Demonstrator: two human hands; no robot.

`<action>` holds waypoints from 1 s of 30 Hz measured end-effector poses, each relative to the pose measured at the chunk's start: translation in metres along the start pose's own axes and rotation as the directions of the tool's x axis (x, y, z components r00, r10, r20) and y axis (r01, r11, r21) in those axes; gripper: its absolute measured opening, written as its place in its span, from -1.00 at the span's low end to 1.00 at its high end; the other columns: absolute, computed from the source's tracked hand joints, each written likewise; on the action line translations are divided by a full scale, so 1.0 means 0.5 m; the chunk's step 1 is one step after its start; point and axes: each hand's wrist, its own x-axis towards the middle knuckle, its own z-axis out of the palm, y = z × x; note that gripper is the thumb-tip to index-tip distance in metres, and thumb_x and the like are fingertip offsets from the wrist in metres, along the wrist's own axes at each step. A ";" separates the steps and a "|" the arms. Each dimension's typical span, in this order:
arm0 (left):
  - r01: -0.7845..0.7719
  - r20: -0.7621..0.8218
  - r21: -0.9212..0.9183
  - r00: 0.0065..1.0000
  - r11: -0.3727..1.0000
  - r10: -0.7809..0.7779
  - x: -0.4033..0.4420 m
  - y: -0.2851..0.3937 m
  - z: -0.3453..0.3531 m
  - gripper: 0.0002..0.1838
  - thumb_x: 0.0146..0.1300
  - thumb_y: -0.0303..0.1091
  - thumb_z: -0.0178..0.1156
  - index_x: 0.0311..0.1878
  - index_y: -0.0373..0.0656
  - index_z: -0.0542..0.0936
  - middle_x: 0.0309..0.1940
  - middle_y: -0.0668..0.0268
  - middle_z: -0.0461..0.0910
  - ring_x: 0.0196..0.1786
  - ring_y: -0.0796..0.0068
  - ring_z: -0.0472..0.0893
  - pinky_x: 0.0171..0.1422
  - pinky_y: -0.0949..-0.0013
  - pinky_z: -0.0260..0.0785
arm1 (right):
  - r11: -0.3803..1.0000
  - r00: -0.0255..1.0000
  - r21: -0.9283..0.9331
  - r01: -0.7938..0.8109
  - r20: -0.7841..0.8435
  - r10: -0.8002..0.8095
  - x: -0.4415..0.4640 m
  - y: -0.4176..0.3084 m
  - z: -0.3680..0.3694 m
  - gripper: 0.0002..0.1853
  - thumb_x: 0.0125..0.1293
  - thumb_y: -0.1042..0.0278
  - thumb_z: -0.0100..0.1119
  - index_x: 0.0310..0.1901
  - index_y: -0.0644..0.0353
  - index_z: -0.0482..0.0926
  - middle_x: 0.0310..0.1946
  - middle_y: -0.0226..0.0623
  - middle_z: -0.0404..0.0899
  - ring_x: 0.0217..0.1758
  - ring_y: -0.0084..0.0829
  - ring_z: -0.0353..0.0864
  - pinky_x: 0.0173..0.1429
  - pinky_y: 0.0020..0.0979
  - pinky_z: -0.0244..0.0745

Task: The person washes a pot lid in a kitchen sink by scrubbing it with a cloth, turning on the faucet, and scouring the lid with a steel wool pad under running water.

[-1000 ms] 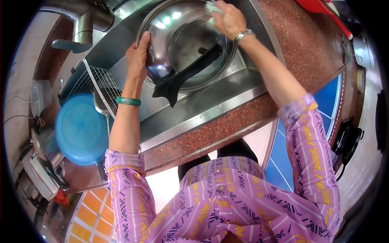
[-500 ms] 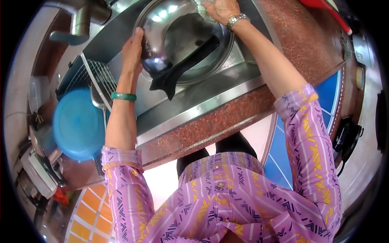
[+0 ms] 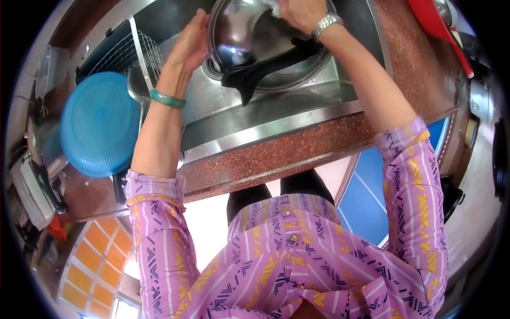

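Note:
A round, shiny pot lid (image 3: pixel 236 32) with a darker see-through middle is tilted over the sink (image 3: pixel 319 87). Its long black handle (image 3: pixel 276 64) faces me and ends in a forked tip. My left hand (image 3: pixel 190 45) is closed on the lid's left rim, thumb upward; its other fingers are partly hidden. Up at the lid's top right, my right hand (image 3: pixel 305 15) is closed around a whitish cloth (image 3: pixel 273 6) and presses it to the lid. The top of the frame cuts off part of the lid and the cloth.
Left of the sink are a wire rack (image 3: pixel 125 56), a blue plastic basket (image 3: pixel 98 125) and a metal spatula (image 3: pixel 139 87). A red-brown stone counter (image 3: pixel 276 143) runs along the sink's front edge. A red object (image 3: pixel 433 24) lies at the far right.
The lid and both hands have shifted right and upward in view, as the whole scene turned a little. The left thumb now points up beside the rim. The cloth stays in my right hand.

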 end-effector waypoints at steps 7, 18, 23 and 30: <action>-0.051 -0.178 0.052 0.982 0.997 0.060 0.016 0.010 0.045 -0.28 0.33 0.26 -0.35 0.17 -0.21 0.35 0.01 0.26 0.49 0.07 0.35 0.47 0.19 0.35 0.28 | 0.937 0.901 -0.022 0.350 0.282 -0.330 -0.035 -0.136 0.077 -0.81 -0.01 0.48 0.10 -0.32 0.03 0.59 -0.32 -0.25 0.44 -0.23 -0.19 0.53 -0.28 -0.26 0.50; -0.219 0.000 0.368 0.972 0.904 0.236 0.067 0.070 0.141 -0.36 0.39 0.14 -0.35 -0.17 -0.30 0.51 -0.41 0.28 0.55 -0.32 0.47 0.52 -0.18 0.43 0.36 | 0.952 0.854 0.105 0.288 0.422 -0.305 -0.048 -0.065 -0.056 -0.53 -0.08 0.58 0.17 -0.10 -0.20 0.60 -0.17 -0.26 0.43 -0.12 -0.21 0.53 -0.13 -0.25 0.48; 0.033 -0.189 0.529 0.979 0.848 0.080 0.001 0.029 0.103 -0.30 0.28 0.29 -0.23 0.29 -0.02 0.25 0.10 0.25 0.41 0.13 0.25 0.41 0.17 -0.06 0.25 | 0.937 0.859 0.088 0.337 0.377 -0.345 -0.054 -0.042 -0.024 -0.58 0.03 0.58 0.05 -0.10 -0.18 0.58 -0.24 -0.32 0.41 -0.25 -0.21 0.53 -0.28 -0.25 0.43; -0.114 0.016 0.006 0.993 0.994 0.113 -0.013 0.045 0.132 -0.33 0.37 0.17 -0.36 0.18 -0.26 0.34 -0.03 0.22 0.48 0.04 0.43 0.46 0.17 0.33 0.29 | 0.837 0.698 0.184 0.515 0.476 -0.535 -0.019 -0.100 -0.009 -0.71 -0.05 0.56 0.10 -0.27 -0.05 0.61 -0.30 -0.26 0.39 -0.24 -0.21 0.51 -0.22 -0.24 0.43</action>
